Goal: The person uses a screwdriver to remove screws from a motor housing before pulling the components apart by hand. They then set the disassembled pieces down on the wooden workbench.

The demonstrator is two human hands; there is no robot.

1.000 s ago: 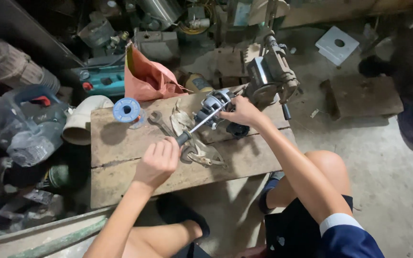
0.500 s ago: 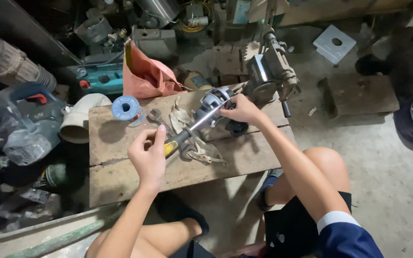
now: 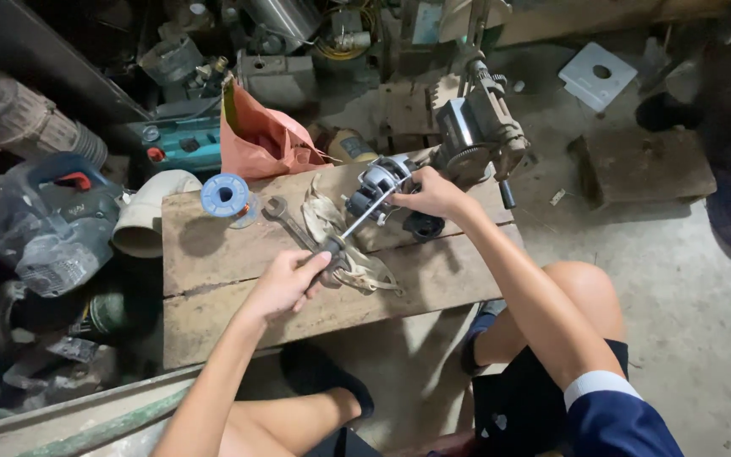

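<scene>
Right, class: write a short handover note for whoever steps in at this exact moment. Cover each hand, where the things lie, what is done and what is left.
Left hand: gripped around the dark handle of a screwdriver, whose shaft points up at the motor.
Right hand: resting on the small electric motor, steadying it on the wooden board.
Nearby: a spanner and a crumpled rag lie on the board beside the motor; a blue spool sits near its far left corner.
Done: screwdriver tip brought to the motor.
Left: whether any screw is out cannot be seen, so check the motor's fasteners first.
</scene>
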